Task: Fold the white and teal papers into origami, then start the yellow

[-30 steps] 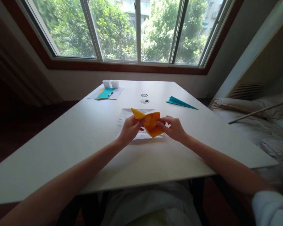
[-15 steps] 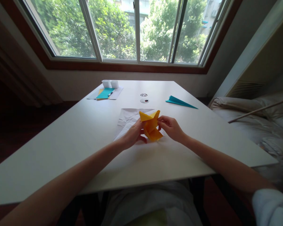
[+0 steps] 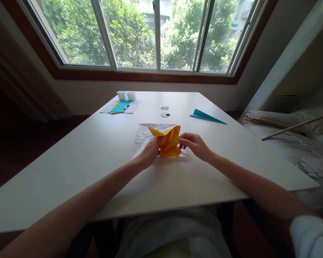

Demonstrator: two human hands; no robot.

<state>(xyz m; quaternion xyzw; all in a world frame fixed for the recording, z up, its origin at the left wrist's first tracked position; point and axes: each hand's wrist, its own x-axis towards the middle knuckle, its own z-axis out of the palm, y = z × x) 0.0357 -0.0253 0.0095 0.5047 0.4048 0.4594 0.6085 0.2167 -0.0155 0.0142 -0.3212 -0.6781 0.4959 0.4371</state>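
**Two hands folding yellow paper at a white table**

The left hand (image 3: 150,152) and right hand (image 3: 194,144) each pinch a side of a creased, angular yellow paper (image 3: 168,142), held just above a crumpled white sheet (image 3: 144,137) on the smooth table (image 3: 83,157). A pointed teal paper plane (image 3: 207,116) lies well apart; no writing is readable

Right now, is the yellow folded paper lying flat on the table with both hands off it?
No: the left hand and right hand both grip the yellow folded paper, holding it over the white sheet.
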